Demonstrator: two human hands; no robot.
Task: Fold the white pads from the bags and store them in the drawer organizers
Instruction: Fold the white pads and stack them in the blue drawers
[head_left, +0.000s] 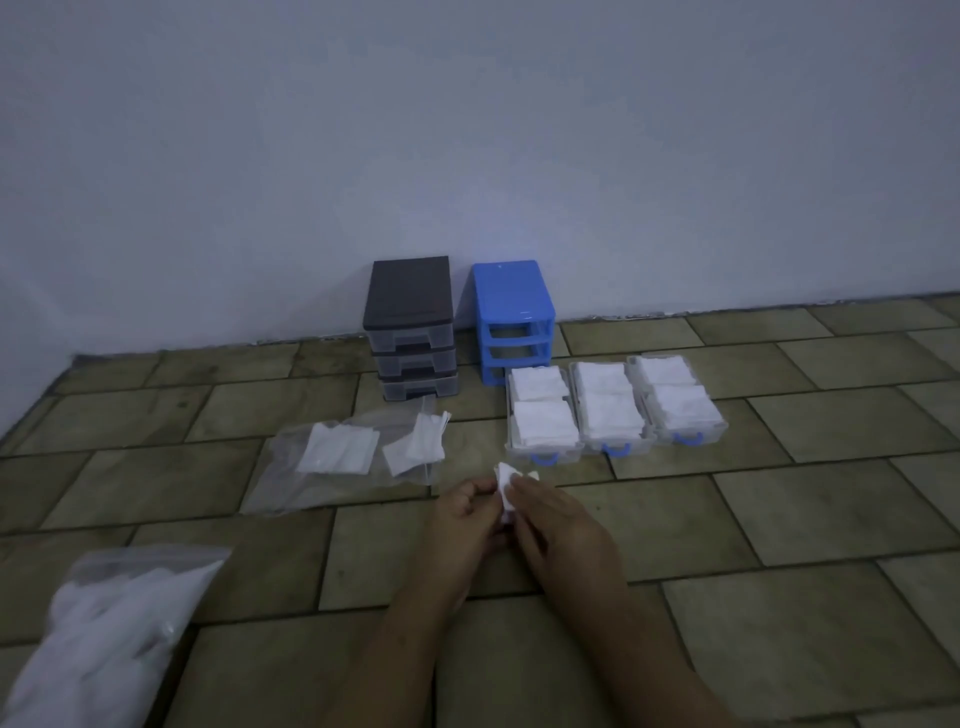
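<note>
We've got both hands together over the floor (779, 509), left hand (462, 525) and right hand (558, 530) pinching one small white pad (506, 480) between the fingertips. Just beyond the left hand lies a clear bag (291, 467) with loose pads (337, 448) on it. Beyond the right hand sit three clear drawers (615, 410) packed with pads. Farther off against the wall stand a dark organizer (410, 327) and a blue frame (511, 317). Near our left arm, a fuller bag (104, 639).

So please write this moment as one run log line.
step: folding | both hands pinch white pad | three drawers out, filled
</note>
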